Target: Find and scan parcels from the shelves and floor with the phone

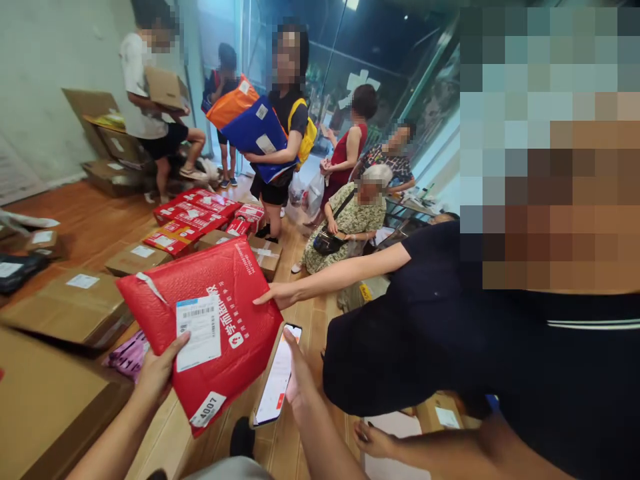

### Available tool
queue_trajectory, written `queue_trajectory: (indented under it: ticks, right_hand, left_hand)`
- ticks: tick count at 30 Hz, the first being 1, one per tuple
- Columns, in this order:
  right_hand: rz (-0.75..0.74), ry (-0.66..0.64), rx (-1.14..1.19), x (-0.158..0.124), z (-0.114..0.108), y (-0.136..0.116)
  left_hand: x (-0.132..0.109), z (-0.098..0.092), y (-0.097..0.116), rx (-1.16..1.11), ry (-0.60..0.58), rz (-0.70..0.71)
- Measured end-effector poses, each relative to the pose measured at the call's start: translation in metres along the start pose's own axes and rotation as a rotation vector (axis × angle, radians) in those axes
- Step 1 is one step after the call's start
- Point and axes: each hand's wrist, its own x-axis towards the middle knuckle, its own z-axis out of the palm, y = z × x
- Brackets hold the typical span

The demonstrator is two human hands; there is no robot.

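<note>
My left hand (161, 369) grips the lower left edge of a red padded mailer (200, 280), its thumb on the white shipping label (199, 340). A second sticker (208, 409) with "4007" is on the mailer's bottom corner. Another person's hand (277, 295) touches the mailer's right edge, its fingers partly hidden. Just right of the mailer, my right hand (299, 375) holds a smartphone (277, 381) with a lit screen, thumb over its upper part. The phone is tilted, and my fingers behind it are hidden.
Cardboard boxes (70, 300) and red boxes (197, 207) cover the floor on the left. A person in a dark shirt (425, 333) leans in close at right. Further back, a person carries blue and orange parcels (257, 130); another sits near the glass wall.
</note>
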Motion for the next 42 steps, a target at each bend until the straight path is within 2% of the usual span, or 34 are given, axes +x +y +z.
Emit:
queue_trajectory:
  ticks: [2,6,9,11,17,21,25,28,31,36,37,39,42]
  right_hand:
    - [0.081,-0.112,0.032,0.004,-0.001,-0.010]
    - [0.218,-0.430,0.145,-0.001,-0.004,-0.030]
    - [0.209,-0.529,0.153,-0.009,-0.007,-0.032]
    - [0.170,-0.529,0.141,-0.013,-0.007,-0.028]
    - [0.049,-0.347,0.023,-0.017,-0.004,-0.014]
    - [0.048,-0.285,-0.022,-0.013,-0.010,-0.009]
    - [0.079,-0.206,-0.060,-0.017,-0.025,-0.002]
    - [0.189,-0.273,-0.079,-0.025,-0.033,-0.005]
    - [0.309,-0.365,-0.174,-0.016,-0.016,-0.029]
    - [0.370,-0.441,-0.357,0.048,0.059,-0.089]
    - [0.396,-0.499,-0.418,0.060,0.069,-0.097]
    - [0.430,-0.584,-0.494,0.076,0.078,-0.106]
    - [0.459,-0.635,-0.533,0.086,0.076,-0.109]
  left_hand:
    - [-0.008,-0.002,0.002,0.002,0.042,0.010]
    - [-0.018,-0.005,0.002,0.015,0.076,0.005]
    - [-0.018,-0.005,0.003,0.010,0.093,0.015]
    - [-0.016,-0.004,0.004,0.001,0.100,0.022]
    - [-0.012,0.004,0.004,-0.035,0.118,0.027]
    - [-0.015,0.008,0.002,-0.067,0.138,0.015]
    - [-0.016,0.013,0.000,-0.114,0.108,-0.019]
    - [-0.017,0.016,0.001,-0.146,0.087,0.001]
    - [-0.018,0.019,0.001,-0.160,0.069,0.006]
    - [-0.020,0.023,0.003,-0.175,0.019,0.027]
    - [-0.020,0.023,0.004,-0.177,0.013,0.028]
    - [-0.020,0.023,0.005,-0.175,0.012,0.020]
    - [-0.018,0.023,0.003,-0.155,0.013,0.019]
